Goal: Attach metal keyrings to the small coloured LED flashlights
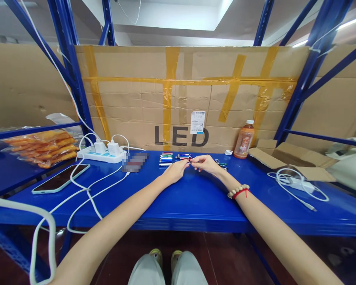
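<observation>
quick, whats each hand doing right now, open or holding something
Left hand: fingers curled in beside the pens; open or holding, too small to tell.
Right hand: fingers bent toward the left hand; its grip too small to tell.

Arms [136, 200] fwd — L hand [175, 171] & R hand [208, 164] close tog. — fingers [196, 160] bent.

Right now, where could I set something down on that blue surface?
Bare patches of blue tabletop: one between left forearm and right forearm, by the front edge; another between right forearm and coiled white cable. Crowded: the pens by the left hand and right hand, and the left side, with smartphone and power strip.
</observation>
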Demonstrator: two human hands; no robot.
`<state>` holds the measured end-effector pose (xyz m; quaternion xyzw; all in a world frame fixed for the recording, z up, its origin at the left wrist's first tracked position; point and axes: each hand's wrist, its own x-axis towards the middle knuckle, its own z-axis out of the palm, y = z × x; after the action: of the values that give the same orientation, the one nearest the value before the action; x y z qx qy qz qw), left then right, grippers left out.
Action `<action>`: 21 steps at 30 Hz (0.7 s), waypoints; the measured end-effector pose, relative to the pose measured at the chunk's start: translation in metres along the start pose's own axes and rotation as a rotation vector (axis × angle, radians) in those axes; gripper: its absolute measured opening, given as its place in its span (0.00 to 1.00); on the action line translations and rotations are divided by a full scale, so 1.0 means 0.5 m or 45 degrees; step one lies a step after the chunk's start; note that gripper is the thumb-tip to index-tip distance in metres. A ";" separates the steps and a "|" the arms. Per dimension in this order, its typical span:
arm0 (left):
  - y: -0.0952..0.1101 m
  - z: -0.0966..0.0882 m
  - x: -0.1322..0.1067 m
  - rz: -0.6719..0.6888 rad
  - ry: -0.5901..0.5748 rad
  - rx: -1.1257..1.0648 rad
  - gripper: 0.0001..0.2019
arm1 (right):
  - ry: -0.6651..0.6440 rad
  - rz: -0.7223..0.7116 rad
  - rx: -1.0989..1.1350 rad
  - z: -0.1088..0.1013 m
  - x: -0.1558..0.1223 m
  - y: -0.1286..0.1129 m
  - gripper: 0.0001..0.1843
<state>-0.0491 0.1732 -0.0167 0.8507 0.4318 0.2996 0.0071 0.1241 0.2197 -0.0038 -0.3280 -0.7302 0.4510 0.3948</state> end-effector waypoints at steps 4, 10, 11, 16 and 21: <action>-0.001 0.001 -0.003 0.025 -0.003 0.043 0.12 | -0.014 -0.021 -0.037 0.004 0.000 0.000 0.22; 0.001 0.000 -0.004 0.050 0.031 0.060 0.12 | -0.067 -0.079 -0.111 0.003 0.000 0.001 0.22; 0.000 0.000 -0.003 0.056 0.044 0.068 0.12 | -0.063 -0.075 -0.123 0.004 -0.001 -0.001 0.22; -0.008 0.006 0.000 0.069 0.105 0.110 0.12 | -0.024 -0.016 -0.162 0.011 -0.005 -0.009 0.23; -0.007 0.004 0.001 0.059 0.145 0.154 0.12 | 0.007 0.054 -0.160 0.016 -0.010 -0.017 0.24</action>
<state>-0.0503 0.1761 -0.0190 0.8411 0.4289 0.3209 -0.0757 0.1185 0.2092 0.0006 -0.3687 -0.7489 0.4117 0.3656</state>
